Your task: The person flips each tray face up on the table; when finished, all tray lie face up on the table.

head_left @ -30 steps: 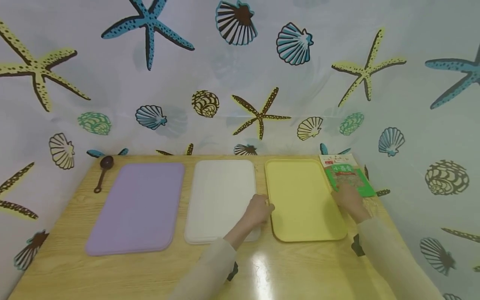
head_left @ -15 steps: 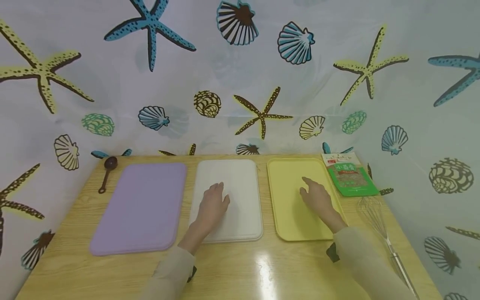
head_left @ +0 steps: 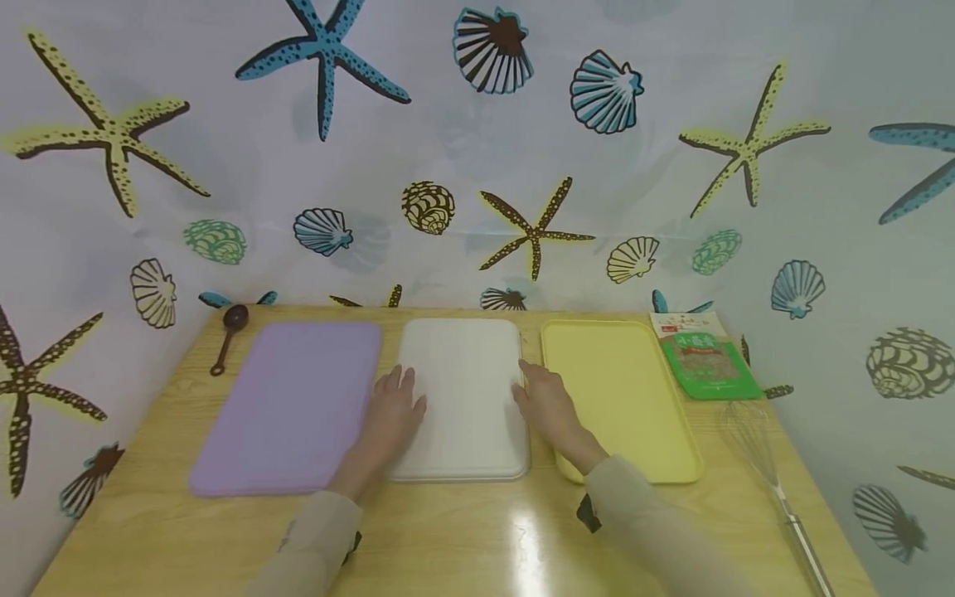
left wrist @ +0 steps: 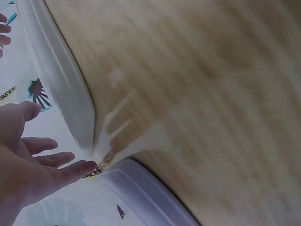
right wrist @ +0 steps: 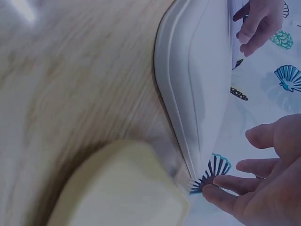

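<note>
The white tray [head_left: 464,398] lies in the middle of the row, with a hand at each long side. My left hand [head_left: 390,423] is over its left edge, near the purple tray [head_left: 294,406]; its fingers are spread and relaxed in the left wrist view. At the right edge hovers my right hand [head_left: 554,408], beside the yellow tray [head_left: 627,398]. The right wrist view shows its fingers [right wrist: 261,165] loosely extended, holding nothing. Whether either hand touches the white tray cannot be told.
A brown spoon [head_left: 230,336] lies at the back left. Behind the yellow tray's right side is a green-and-white packet [head_left: 709,365], with a wire whisk [head_left: 776,485] in front of it. A shell-patterned sheet [head_left: 440,124] hangs behind the wooden table [head_left: 440,531].
Both hands have come to the white tray's sides: the right moved left from the packet and across the yellow tray, the left went left from the gap between the white and yellow trays.
</note>
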The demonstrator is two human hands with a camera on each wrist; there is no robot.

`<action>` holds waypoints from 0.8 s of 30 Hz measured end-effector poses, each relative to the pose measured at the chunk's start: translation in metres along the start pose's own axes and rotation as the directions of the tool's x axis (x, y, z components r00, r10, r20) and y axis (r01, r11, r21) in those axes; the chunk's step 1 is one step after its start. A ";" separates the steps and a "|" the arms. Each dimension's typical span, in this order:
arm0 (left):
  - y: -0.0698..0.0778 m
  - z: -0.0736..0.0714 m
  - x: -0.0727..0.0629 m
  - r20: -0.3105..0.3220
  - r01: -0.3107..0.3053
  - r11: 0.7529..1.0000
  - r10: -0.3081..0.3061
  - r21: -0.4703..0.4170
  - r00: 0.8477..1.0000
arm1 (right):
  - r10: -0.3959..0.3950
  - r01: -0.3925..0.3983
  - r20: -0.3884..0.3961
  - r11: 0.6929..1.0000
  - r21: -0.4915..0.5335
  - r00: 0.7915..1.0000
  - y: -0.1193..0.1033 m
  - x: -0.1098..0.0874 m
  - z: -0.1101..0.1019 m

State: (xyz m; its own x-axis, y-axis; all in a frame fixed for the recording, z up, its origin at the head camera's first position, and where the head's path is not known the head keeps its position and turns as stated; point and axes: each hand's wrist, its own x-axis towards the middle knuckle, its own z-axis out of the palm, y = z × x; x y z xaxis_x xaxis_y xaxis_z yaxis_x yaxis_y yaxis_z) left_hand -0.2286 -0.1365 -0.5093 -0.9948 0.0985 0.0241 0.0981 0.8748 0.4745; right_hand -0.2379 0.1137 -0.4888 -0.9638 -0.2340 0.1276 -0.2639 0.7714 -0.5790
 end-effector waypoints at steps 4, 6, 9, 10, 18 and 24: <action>-0.008 0.003 -0.002 0.056 0.010 1.000 -0.010 0.002 0.998 | 0.057 -0.056 0.052 0.998 -0.004 0.997 -0.003 0.004 0.019; -0.012 0.005 -0.004 0.071 0.019 1.000 -0.019 0.003 0.997 | 0.091 -0.090 0.088 0.996 -0.014 0.992 -0.004 0.005 0.027; -0.019 0.006 -0.005 0.080 0.017 1.000 -0.018 0.012 0.997 | 0.131 -0.128 0.112 0.991 -0.038 0.985 -0.006 0.005 0.034; -0.020 0.006 -0.005 0.084 0.014 1.000 -0.016 0.017 0.996 | 0.143 -0.139 0.115 0.989 -0.045 0.983 -0.007 0.005 0.035; -0.025 0.006 -0.005 0.111 -0.015 0.999 0.011 0.034 0.994 | 0.160 -0.151 0.084 0.983 -0.109 0.983 -0.014 -0.002 0.030; -0.031 0.014 -0.003 0.078 -0.015 1.000 0.015 0.004 0.997 | 0.153 -0.149 0.033 0.984 -0.099 0.988 -0.010 -0.001 0.037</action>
State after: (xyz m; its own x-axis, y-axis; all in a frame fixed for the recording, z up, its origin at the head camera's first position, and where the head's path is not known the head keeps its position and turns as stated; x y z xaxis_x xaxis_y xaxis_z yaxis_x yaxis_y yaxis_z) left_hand -0.2279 -0.1572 -0.5366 -0.9883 0.1480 -0.0371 0.1134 0.8750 0.4707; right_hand -0.2329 0.0840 -0.5131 -0.9911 -0.1324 0.0111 -0.1196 0.8523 -0.5092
